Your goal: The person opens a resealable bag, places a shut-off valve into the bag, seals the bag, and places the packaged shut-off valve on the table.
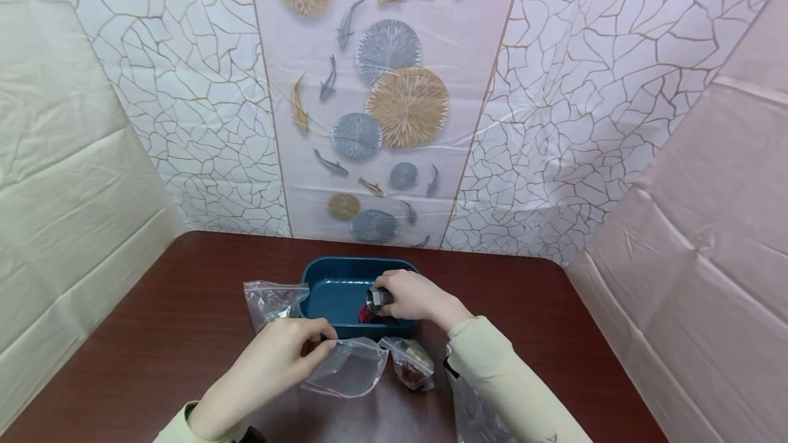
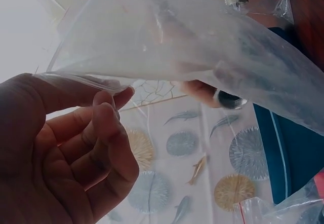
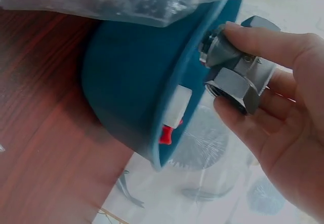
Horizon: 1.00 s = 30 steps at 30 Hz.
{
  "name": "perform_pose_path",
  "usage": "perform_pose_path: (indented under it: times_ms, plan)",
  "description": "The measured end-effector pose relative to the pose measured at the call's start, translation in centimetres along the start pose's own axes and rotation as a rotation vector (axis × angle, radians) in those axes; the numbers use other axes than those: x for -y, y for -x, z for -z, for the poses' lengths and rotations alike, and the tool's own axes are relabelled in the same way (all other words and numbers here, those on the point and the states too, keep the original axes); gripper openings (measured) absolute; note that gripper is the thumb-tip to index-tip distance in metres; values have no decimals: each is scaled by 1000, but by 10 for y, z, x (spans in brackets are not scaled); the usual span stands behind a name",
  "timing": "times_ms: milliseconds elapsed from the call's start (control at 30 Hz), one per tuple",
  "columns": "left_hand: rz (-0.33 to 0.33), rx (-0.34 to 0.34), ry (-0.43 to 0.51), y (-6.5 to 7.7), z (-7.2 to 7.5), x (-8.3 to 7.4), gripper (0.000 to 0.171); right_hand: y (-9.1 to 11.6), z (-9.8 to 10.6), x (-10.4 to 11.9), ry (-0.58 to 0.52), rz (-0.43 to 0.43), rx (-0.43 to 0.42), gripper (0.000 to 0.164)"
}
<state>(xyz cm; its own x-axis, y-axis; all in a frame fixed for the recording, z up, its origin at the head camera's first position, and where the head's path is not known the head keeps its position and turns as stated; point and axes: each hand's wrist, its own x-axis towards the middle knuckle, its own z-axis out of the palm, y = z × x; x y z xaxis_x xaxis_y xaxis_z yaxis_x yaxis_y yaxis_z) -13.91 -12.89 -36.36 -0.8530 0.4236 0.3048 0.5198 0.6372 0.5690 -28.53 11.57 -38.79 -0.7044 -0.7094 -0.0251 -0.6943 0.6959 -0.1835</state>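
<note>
– What are the left hand's (image 1: 286, 355) fingers doing?
– The thumb and forefinger pinch the edge of a clear plastic bag (image 1: 349, 369); the others curl loosely below. The bag spreads out to the right of those fingertips, and no contents show in it.

– And the right hand (image 1: 414, 297)?
– Its thumb and fingers grip a metal fitting (image 3: 235, 64) with a hexagonal nut on one end. The nut faces away from the palm.

– Where is that fitting, then?
– At the right fingertips, over the right part of a blue tray (image 1: 335, 294). I cannot tell whether it dips below the rim.

– Anything under those fingers?
– A red piece (image 1: 367, 315) lies in the tray just beneath them. The right wrist view shows a white block (image 3: 177, 106) in there too, near the fingertips.

– What else is about?
– One filled bag (image 1: 261, 301) lies beyond the left fingers, against the tray's left end. A small bag with dark red contents (image 1: 415, 366) sits to the right of the left fingers, on the person's side of the right ones. More clear plastic (image 1: 477, 412) lies under the right forearm, behind its fingers, on the brown worktop (image 1: 156, 323).
</note>
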Motion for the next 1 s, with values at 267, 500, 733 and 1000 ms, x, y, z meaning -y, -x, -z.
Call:
perform_pose_path:
  times_ms: [267,500,733,1000]
  plan:
    - [-11,97,146,-5,-4,6,9,26,31,4,-137,0,-209,35]
    - [-1,179,256,-10,-10,18,16,65,63,18,-267,41,-393,37]
    - [8,195,327,-13,-15,24,17,100,70,35,-443,138,-376,35]
    - [38,200,352,-18,-24,27,14,125,48,55,-580,183,-351,38]
